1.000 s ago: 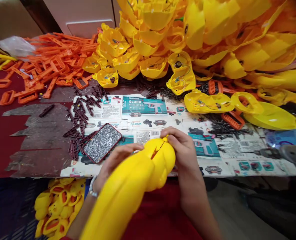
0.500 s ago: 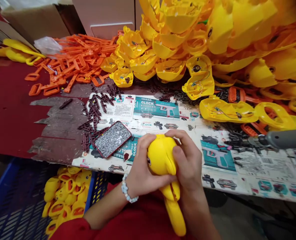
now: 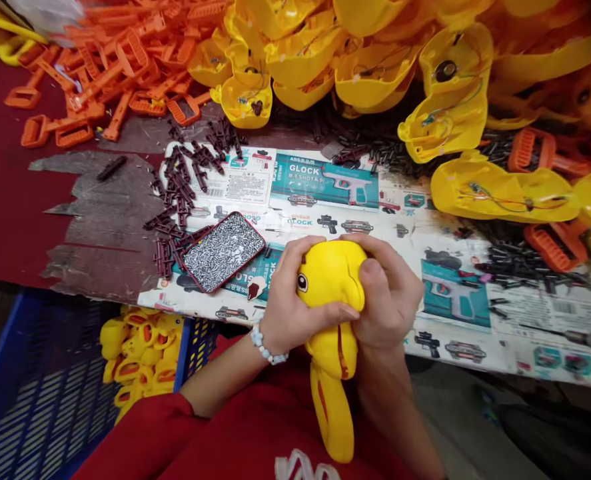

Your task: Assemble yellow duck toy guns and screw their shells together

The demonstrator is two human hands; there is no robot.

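Note:
A yellow duck-shaped toy [image 3: 332,273] with a printed eye is held between both hands over the table's front edge, its head up and its long looped part hanging down. My left hand [image 3: 292,310] wraps its left side, thumb across the front below the head. My right hand [image 3: 388,293] is closed round the right side, thumb near the top. An orange strip shows in the gap down the toy's body. Left of the hands lies a red-rimmed tray [image 3: 224,252] full of small silver screws, beside a heap of dark brown plastic pieces [image 3: 180,187].
Orange handle parts [image 3: 120,63] are piled at the back left. Open yellow shells with wires [image 3: 505,190] stack up at the back and right. A blue basket [image 3: 40,373] of yellow toys stands lower left. A blurred screwdriver tip [image 3: 588,340] shows at the right edge.
The view has shifted closer and downward. Both hands still grip the toy, which has turned slightly, showing more of its eye and orange gap. The grey power tool has dropped toward the lower right.

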